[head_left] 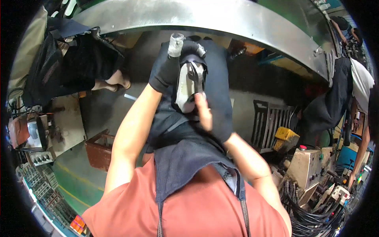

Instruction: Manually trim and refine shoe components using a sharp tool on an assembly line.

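Above my lap, a shoe upper [183, 89] with dark edges and a whitish underside points its narrow rounded end away from me. My left hand [169, 69], in a black glove with tape-wrapped fingertips, is closed around the far left side of it. My right hand [213, 118] also wears a black covering, its bare thumb pressing near the close end. From that thumb a dark pincer-like tool [196, 77] runs over the pale underside, its exact shape partly blurred. The fingers of the right hand are mostly hidden, though they appear wrapped round the tool.
A curved shiny metal rim [189, 15] spans the far side. Left are a seated person's dark clothing [71, 63] and a brown crate [100, 150]. Right are a slatted dark rack [270, 122], a yellow block [286, 138], a control box [304, 168], cables [300, 201] and another person [331, 98].
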`<state>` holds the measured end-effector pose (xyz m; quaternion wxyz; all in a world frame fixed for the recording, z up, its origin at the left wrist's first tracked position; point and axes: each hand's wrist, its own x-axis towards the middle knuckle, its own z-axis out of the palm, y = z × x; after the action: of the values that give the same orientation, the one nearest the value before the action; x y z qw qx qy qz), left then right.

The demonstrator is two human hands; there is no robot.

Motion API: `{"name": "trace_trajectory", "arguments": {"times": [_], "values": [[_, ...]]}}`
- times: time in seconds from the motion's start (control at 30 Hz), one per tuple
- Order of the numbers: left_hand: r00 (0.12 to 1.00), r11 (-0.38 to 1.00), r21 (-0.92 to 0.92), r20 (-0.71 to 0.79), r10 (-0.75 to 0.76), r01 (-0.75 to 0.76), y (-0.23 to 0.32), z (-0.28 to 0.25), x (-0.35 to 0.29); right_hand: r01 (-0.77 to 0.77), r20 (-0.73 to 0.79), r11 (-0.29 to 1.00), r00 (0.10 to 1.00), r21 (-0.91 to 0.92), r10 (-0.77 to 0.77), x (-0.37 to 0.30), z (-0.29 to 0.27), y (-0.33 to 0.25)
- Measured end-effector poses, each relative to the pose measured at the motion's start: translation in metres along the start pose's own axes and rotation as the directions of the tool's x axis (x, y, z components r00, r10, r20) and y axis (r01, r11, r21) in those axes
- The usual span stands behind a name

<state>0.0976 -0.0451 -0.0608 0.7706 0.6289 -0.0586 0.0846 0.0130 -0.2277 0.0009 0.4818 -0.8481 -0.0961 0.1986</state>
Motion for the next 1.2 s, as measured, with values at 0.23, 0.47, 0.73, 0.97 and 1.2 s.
{"name": "trace_trajectory", "arguments": {"times": [0.23,0.47,0.73,0.97,1.2], "values": [[0.996,1.000,0.008,0.085,0.000,0.000,0.009,0.012,-0.009,-0.480,0.539,0.774,0.814,0.412,0.218,0.015,-0.049,0.007],[0.975,0.986,-0.162,0.223,-0.008,0.045,0.032,0.001,-0.041,0.191,0.027,0.964,0.979,0.187,-0.200,-0.028,0.032,0.030],[0.978,0.958,0.236,0.088,-0.187,0.162,0.090,0.023,-0.147,0.718,0.539,0.691,0.613,-0.077,-0.577,-0.060,-0.012,0.085],[0.985,0.974,0.152,0.018,-0.171,0.167,0.090,0.037,-0.152,0.674,0.611,0.738,0.595,-0.025,-0.523,-0.067,-0.029,0.099],[0.972,0.893,0.450,0.205,-0.111,0.007,0.092,0.026,-0.127,0.724,0.637,0.683,0.573,-0.100,-0.515,-0.065,-0.029,0.106]]}}
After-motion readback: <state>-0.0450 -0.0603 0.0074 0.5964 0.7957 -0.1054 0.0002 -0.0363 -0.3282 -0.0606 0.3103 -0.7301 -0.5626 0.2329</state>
